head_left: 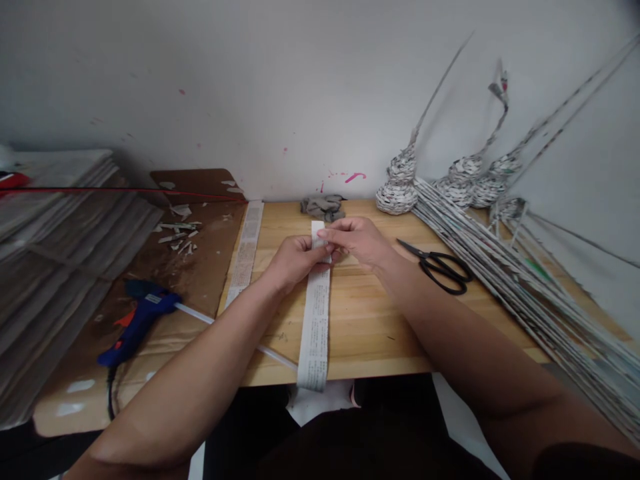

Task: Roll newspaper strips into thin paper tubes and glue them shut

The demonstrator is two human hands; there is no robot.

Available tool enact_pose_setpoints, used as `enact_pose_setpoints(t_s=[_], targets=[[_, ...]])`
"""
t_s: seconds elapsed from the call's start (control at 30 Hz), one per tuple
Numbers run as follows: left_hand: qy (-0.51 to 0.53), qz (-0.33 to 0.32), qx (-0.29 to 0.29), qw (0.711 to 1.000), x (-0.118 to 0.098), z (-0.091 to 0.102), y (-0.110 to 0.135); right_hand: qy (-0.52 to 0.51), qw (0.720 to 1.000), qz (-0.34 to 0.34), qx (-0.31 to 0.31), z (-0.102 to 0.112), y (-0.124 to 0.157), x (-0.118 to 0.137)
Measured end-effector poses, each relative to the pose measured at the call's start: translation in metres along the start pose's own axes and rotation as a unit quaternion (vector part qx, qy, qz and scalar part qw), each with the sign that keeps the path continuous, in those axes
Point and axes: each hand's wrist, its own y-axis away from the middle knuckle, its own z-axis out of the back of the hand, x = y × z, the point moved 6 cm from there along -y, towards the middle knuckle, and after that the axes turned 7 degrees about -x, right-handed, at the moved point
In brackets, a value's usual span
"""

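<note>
A long strip of newspaper point(317, 320) runs from between my hands down over the table's near edge. My left hand point(295, 262) pinches it from the left, thumb on top, just below its far end. From the right, my right hand point(356, 241) grips the same far part, its thumb and fingertips close to my left thumb. What the fingers do beneath the paper is hidden. Another newspaper strip point(247, 250) lies flat to the left. Right of my hands rest black-handled scissors point(440, 267), blades pointing away to the left.
A blue glue gun point(141, 319) with a long white stick lies on cardboard point(200, 267) at left, beside a newspaper stack point(65, 267). Paper scraps point(180, 230) and a grey cloth point(323, 207) sit farther back. Rolled paper sticks point(490, 280) and woven gourd shapes point(397, 183) stand at right.
</note>
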Motion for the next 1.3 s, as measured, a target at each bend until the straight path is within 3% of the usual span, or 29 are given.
enact_pose_setpoints(t_s=[0.33, 0.67, 0.97, 1.17, 1.3], targets=[[-0.023, -0.03, 0.029, 0.999, 0.003, -0.002, -0.002, 0.01, 1.0, -0.005, -0.013, -0.001, 0.002, -0.001], [0.027, 0.026, 0.059, 0.998, 0.011, -0.008, 0.001, 0.005, 1.0, 0.013, 0.004, -0.001, 0.003, -0.001], [0.026, 0.014, 0.088, 0.996, 0.004, -0.013, 0.004, -0.038, 0.997, -0.005, 0.071, -0.008, 0.005, -0.005], [0.032, 0.02, 0.079, 0.996, 0.006, -0.009, 0.002, 0.012, 0.985, 0.023, 0.172, -0.011, 0.01, 0.006], [0.032, 0.024, 0.086, 0.996, 0.007, -0.01, 0.002, 0.008, 0.987, 0.037, 0.158, -0.007, 0.008, 0.008]])
